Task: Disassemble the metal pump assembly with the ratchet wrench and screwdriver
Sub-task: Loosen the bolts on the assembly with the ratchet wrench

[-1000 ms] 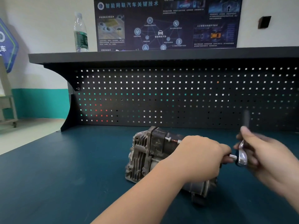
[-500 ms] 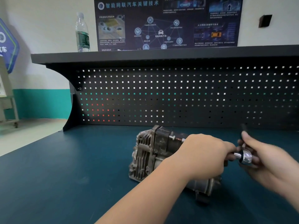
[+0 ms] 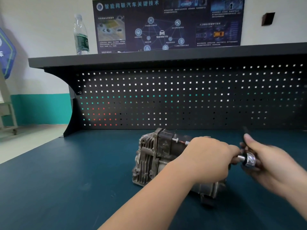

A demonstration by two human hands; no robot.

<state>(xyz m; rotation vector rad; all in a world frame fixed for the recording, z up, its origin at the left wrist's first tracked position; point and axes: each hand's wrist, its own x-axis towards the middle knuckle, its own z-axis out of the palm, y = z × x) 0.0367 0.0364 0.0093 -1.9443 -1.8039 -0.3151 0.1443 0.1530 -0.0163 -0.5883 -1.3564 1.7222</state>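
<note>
The right hand [image 3: 272,165] curls its fingers round the ratchet wrench [image 3: 248,159], thumb laid up along the dark handle, the shiny head pointing left — the hand is blurred. The left hand [image 3: 207,160] has its fingers closed over the right end of the metal pump assembly [image 3: 154,156], beside the wrench's drive; what they pinch there cannot be told. The pump lies on its side on the dark teal bench top [image 3: 66,180], before a pegboard [image 3: 182,100] — a water bottle [image 3: 81,35] stands on the shelf above.
</note>
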